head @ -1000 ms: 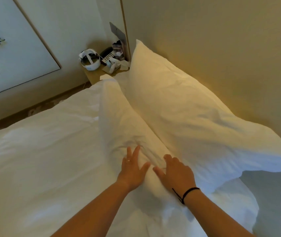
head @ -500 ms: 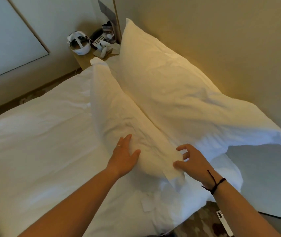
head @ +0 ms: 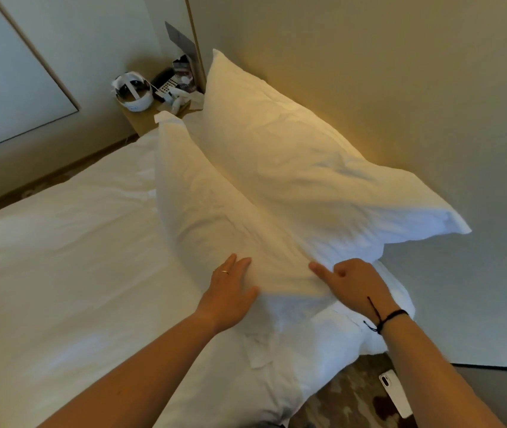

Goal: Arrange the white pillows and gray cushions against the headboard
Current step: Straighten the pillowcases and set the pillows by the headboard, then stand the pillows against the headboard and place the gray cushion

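Since half a second ago, our right hand [head: 354, 282] has moved from the loose corner flap onto the near end of the front pillow [head: 215, 217], and our left hand [head: 230, 291] has stayed on it.

We see our left hand in the lower middle of the frame. It lies flat on the soft front pillow with its fingers straight and a thin ring on one finger. Our right hand sits just to the right of it. Its pointing finger and thumb stretch out on the cloth, and the other fingers are curled in. We cannot tell if they pinch any cloth. The two hands are near each other but do not touch. A black string band goes around the right wrist.

The front pillow is long, white and puffy, with small wrinkles. It runs from the lower middle up to the upper middle of the frame. Behind it, the back pillow [head: 292, 156] leans on the smooth tan headboard [head: 369, 72]. Its pointy corner sticks out at the right. The two pillows touch along their long sides.

The white sheet on the bed [head: 60, 257] fills the left side and looks a bit crumpled. In the upper middle, a small wooden nightstand [head: 144, 120] holds a round white headset [head: 133, 94]. At the bottom right, a flat white phone [head: 395, 393] lies on the patterned carpet.
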The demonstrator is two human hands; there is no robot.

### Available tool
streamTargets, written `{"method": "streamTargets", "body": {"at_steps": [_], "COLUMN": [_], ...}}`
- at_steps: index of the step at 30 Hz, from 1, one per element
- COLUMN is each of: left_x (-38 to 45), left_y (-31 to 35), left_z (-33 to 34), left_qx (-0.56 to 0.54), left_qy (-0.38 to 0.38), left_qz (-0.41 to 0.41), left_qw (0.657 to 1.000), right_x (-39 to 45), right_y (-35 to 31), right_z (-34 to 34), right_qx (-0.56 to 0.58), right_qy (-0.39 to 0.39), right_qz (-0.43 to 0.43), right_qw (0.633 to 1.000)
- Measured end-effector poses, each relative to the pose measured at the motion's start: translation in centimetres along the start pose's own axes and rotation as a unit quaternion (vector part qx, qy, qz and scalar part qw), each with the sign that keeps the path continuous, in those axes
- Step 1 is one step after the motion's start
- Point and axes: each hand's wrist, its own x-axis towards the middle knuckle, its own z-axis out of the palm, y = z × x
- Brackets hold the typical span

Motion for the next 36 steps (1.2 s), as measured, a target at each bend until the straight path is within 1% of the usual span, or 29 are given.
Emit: {"method": "streamTargets", "body": {"at_steps": [3,4,6,7,8,10,12,16,20,23,26,29,31,33,36], "left_x": [-1.9,-2.7,-4.6,-5.6,-6.8,-9.8,-13.4,-21.0,-29.2,-35.0,-40.1,-44.4,-46.9,-48.8,-51.1], "left_y": [-1.9,-2.7,-4.9,-6.1,-7.5,-10.8,-14.2,-20.1,-25.4,-30.2,-35.6,-41.4,-45.4,-49.2,-54.4], "left_z": [-0.8,-1.2,-2.4,-3.0,-3.7,-4.8,-6.0,-7.5,-7.9,-7.7,-6.9,-5.9,-5.4,-5.2,-5.3], "left_qx": [-0.026,-0.033,-0.038,-0.044,-0.053,-0.074,-0.089,-0.121,-0.169,-0.209,-0.239,-0.263,-0.266,-0.252,-0.224], "left_qy": [0.009,0.013,0.026,0.039,0.055,0.084,0.11,0.179,0.249,0.288,0.314,0.318,0.304,0.288,0.276], "left_qz": [-0.019,-0.023,-0.046,-0.067,-0.096,-0.161,-0.222,-0.306,-0.361,-0.404,-0.421,-0.433,-0.438,-0.437,-0.437], "left_qw": [0.999,0.999,0.998,0.996,0.992,0.981,0.965,0.927,0.883,0.843,0.817,0.801,0.803,0.814,0.826], "right_x": [-0.5,-0.7,-0.7,-0.7,-0.6,-1.0,-2.1,-5.2,-9.7,-13.3,-16.9,-20.3,-22.4,-23.9,-24.9], "right_y": [-0.2,-0.9,-3.2,-4.8,-6.5,-10.6,-14.8,-22.5,-28.7,-32.4,-35.4,-38.1,-39.7,-41.2,-43.5], "right_z": [-0.9,-0.7,0.6,1.6,2.9,6.6,11.2,20.6,28.5,33.9,39.5,45.3,49.3,53.1,58.5], "right_qx": [-0.074,-0.077,-0.051,-0.033,-0.013,0.001,-0.002,0.007,-0.022,-0.054,-0.089,-0.106,-0.099,-0.089,-0.081], "right_qy": [0.075,0.11,0.173,0.184,0.173,0.1,-0.003,-0.175,-0.303,-0.367,-0.417,-0.456,-0.478,-0.488,-0.476], "right_qz": [0.006,-0.001,-0.044,-0.072,-0.102,-0.166,-0.224,-0.288,-0.333,-0.344,-0.326,-0.271,-0.21,-0.149,-0.077], "right_qw": [0.994,0.991,0.983,0.98,0.979,0.981,0.975,0.942,0.893,0.862,0.844,0.841,0.847,0.855,0.872]}}
